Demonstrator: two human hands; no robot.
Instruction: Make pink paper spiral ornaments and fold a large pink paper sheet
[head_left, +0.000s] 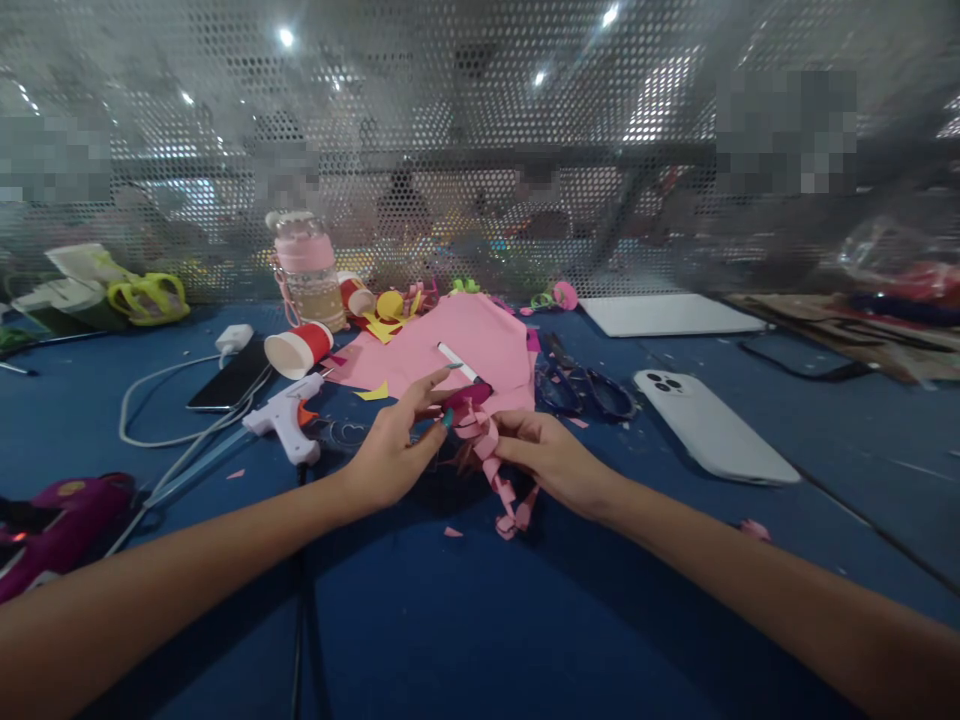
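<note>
At mid-left of the frame, a white plastic glue gun (289, 420) lies on the blue tabletop (450, 620), within reach. Just right, at centre, the left hand (394, 450) pinches a curled pink paper strip (491, 460) steady, while the right hand (551, 460) grips its other side; its fringed tail dangles. At right rests a smooth white phone (712, 425).

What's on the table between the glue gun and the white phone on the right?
In the head view, between the glue gun and the white phone: both hands holding a curled pink paper strip, then dark scissors.
</note>
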